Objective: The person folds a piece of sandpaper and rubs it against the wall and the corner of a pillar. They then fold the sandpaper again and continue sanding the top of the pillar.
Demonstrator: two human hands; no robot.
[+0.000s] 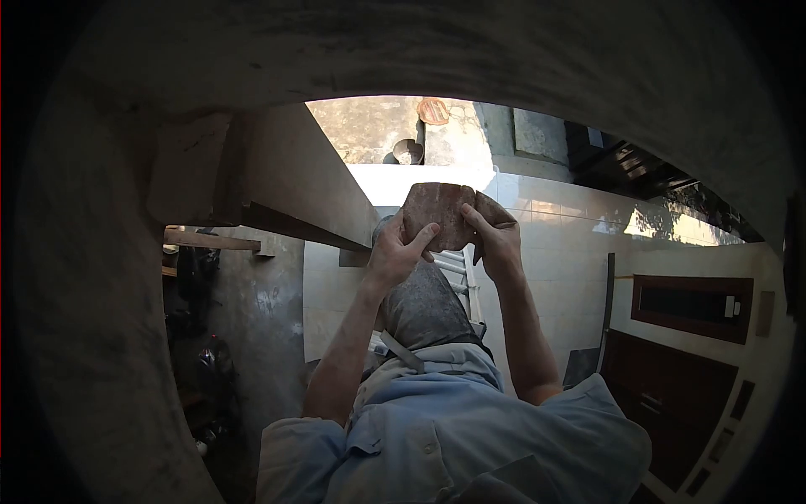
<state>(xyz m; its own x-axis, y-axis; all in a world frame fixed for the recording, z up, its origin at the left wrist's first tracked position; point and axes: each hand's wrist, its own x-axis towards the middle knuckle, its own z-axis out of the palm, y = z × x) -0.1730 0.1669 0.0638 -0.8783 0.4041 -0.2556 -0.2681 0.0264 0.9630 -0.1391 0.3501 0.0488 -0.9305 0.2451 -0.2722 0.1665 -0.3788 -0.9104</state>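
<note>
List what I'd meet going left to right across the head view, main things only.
Pale beam → left hand → worn brown sheet → right hand → dark red door.

flat piece (435, 217) between both hands (395, 256); ladder (473, 290) below them; bucket (418, 154) beyond; beam (311, 172) left, door (672, 382) right.

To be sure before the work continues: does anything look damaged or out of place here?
Yes, perhaps: the brown sheet held between the left hand and right hand looks worn. Its surface is blotchy, and a gap breaks its top edge near the right hand; whether torn or folded, I cannot tell. Nothing else stands out.
</note>
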